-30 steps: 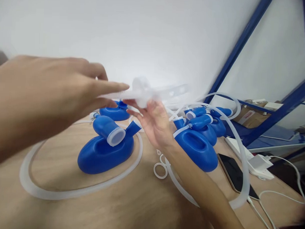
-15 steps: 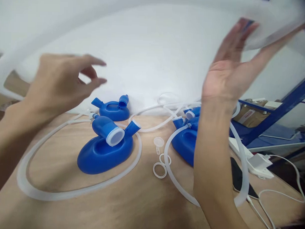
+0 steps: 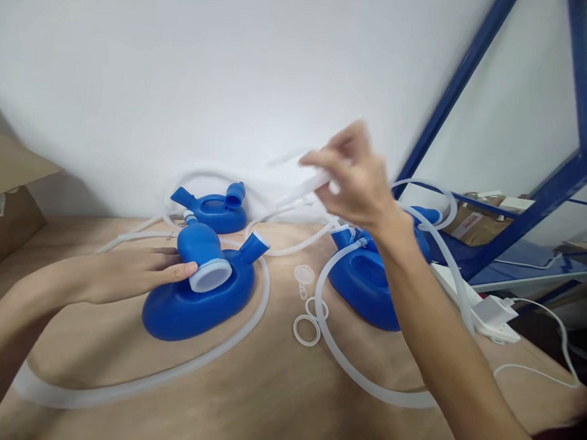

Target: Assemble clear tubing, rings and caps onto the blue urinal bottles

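Left hand, right hand and forearms are bare.

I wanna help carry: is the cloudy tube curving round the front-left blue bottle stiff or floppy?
The cloudy tube is probably bendy, because it curves round the blue bottle. It might spring a little, since its visible bend is wide and smooth, without kinks.

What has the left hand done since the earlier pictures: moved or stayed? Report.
Yes: judged against the rear blue bottle, the left hand has dropped from higher to lower in view.
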### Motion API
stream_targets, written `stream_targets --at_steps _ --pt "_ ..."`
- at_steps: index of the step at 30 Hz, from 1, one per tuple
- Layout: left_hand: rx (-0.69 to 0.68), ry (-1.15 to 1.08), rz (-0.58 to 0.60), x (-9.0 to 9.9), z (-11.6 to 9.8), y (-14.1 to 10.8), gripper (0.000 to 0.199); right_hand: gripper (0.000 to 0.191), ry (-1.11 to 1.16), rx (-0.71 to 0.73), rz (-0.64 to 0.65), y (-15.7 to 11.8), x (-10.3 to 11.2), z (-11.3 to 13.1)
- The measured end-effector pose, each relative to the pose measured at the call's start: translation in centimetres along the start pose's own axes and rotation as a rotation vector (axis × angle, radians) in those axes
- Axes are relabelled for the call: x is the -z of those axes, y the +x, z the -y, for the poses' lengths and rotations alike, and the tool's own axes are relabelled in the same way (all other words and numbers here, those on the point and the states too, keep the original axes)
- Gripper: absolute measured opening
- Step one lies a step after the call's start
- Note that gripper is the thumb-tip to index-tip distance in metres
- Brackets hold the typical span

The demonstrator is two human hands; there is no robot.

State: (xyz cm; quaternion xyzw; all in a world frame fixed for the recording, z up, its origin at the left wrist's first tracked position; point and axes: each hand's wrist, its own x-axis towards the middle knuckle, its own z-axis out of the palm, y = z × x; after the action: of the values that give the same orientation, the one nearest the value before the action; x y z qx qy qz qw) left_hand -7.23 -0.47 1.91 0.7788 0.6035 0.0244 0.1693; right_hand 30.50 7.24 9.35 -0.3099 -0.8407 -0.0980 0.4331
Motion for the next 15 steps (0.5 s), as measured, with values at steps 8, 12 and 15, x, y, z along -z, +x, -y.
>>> stream_targets --at_steps 8,12,15 --pt "-0.173 -0.174 -0.130 -2.4 3.5 1.9 0.079 0.058 -0.403 0.315 0.499 -3.4 -10.5 -3.6" --pt "-0.196 -0.170 -0.159 -3.6 5.3 3.3 0.080 0.067 -0.142 0.274 0.528 -4.6 -13.0 -3.0" --pt "-0.160 -0.205 -0.226 -4.5 6.5 4.4 0.082 0.083 0.143 0.234 0.536 -5.4 -13.5 -2.6"
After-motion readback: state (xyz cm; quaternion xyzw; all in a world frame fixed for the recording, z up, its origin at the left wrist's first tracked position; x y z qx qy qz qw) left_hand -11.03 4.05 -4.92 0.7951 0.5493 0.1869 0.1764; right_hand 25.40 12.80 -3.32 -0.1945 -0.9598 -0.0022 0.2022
